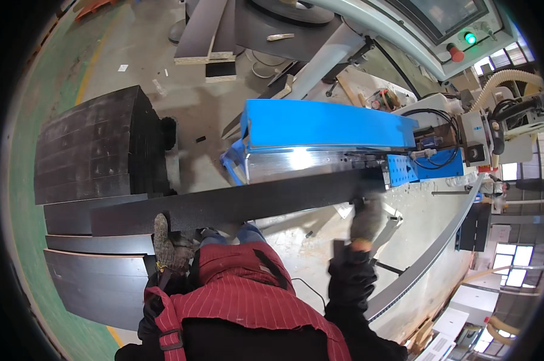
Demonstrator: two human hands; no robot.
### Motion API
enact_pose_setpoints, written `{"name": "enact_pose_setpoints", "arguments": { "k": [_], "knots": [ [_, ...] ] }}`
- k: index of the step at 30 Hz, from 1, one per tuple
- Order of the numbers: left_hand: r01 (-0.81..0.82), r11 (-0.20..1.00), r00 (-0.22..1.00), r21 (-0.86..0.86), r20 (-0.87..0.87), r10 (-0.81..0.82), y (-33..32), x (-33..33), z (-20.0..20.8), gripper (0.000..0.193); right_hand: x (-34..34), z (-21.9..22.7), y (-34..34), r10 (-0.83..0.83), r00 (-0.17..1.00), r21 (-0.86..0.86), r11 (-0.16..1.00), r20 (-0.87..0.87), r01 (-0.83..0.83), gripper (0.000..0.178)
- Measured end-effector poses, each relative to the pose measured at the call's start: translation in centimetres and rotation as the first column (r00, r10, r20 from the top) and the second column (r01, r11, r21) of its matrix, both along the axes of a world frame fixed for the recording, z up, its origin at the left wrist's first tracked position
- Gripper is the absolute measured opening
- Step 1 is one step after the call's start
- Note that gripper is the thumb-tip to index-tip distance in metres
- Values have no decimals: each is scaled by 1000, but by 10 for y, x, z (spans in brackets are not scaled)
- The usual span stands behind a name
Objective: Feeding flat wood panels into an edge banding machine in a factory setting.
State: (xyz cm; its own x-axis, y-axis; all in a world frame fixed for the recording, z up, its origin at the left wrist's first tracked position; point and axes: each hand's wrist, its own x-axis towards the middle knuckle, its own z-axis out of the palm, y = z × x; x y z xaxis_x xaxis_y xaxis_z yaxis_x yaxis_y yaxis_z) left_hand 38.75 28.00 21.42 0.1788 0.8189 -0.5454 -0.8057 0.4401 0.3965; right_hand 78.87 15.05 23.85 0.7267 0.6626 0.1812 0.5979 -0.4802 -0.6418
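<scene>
The red striped apron point(242, 265) took up the near side, with a gloved left hand point(174, 248) to its left and a gloved right hand point(367, 221) reaching forward on its right. The left hand gripped the near edge of a long dark board point(242, 202), one digit lying over its face. The right hand was at the board's right end; it was smeared by motion, so I could not tell whether its fingers were closed on it.

Left of the apron, flat dark panels point(97, 283) lay side by side, and the board's left end overlapped them in the view. Pale floor point(311, 262) gave open room on the right, bounded by a long curved rail point(431, 253).

The board's long axis ran left to right across the person's front, its right end pointing slightly away, toward a blue perforated plate point(399, 171) on the machine. Its far edge crossed in front of the metal bed point(302, 165), below a blue cover point(326, 124). A tall stack of dark boards point(88, 150) stood beyond the left end, with a floor gap between it and the machine. Farther off were loose boards point(209, 30) and a control panel point(431, 51) with a lit green button point(470, 38).
</scene>
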Motion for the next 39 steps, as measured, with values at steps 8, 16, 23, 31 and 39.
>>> {"name": "enact_pose_setpoints", "arguments": {
  "k": [8, 16, 23, 31, 39],
  "knots": [
    [-238, 960, 971, -146, -60, 231, 16, 66, 2, 20, -109, 3, 59, 10, 552, 120, 979, -833, 163, 90],
    [-23, 999, 996, -34, -88, 20, 24, 82, -6, 29, -78, -11, 85, -94, 692, 56, 980, -716, 191, 92],
    [225, 923, 159, 312, -946, 281, 58, -63, -77, 55, -16, -30, 68, -286, 911, -35, 957, -299, 289, 52],
    [-244, 949, 802, 197, -509, 312, 50, -18, -30, 48, 22, -24, 63, -296, 937, -46, 955, -184, 293, 54],
    [469, 876, 368, 116, -927, -74, 33, 10, 7, 48, 82, -9, 58, -374, 881, 35, 916, -289, 401, 47]
  ]
}}
